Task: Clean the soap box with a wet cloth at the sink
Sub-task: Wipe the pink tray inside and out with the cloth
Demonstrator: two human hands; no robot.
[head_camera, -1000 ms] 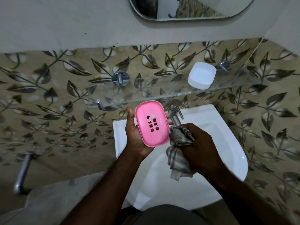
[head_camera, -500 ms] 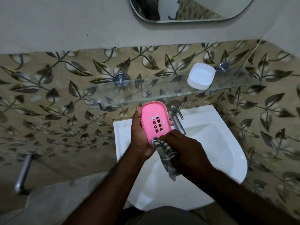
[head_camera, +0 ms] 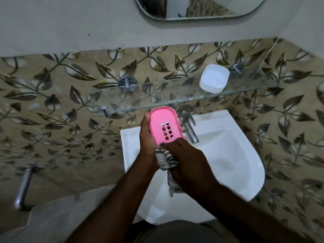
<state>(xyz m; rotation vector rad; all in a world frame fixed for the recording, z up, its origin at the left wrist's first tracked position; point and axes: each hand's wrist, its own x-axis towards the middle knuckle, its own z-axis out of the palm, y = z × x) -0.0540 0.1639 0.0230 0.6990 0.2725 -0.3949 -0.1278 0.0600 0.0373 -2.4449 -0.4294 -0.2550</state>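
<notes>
Since a second ago, the right hand [head_camera: 190,162] has come in from beside the tap and now presses its bunched grey striped wet cloth [head_camera: 165,157] against the near end of the pink oval plastic soap box [head_camera: 164,126]; half a second ago it was already there, and little has shifted since. Over that second the box has turned narrower toward the camera and stands more upright. One soap box is in play, gripped around its left edge by the left hand [head_camera: 149,139], whose fingertips show at the right edge, above the back of the white ceramic sink [head_camera: 236,155]. It shows a cluster of small square drain holes; about eight can be counted, the lowest partly hidden by the right hand. One cloth is clenched in the right hand, a tail hanging below it into the basin. One chrome tap [head_camera: 188,126] stands just right of the box. One clear glass shelf [head_camera: 157,99] crosses the leaf-patterned tiles, with one translucent white plastic tray [head_camera: 214,81] on it and two round chrome mounts visible at the wall. One mirror [head_camera: 201,7] hangs above.
</notes>
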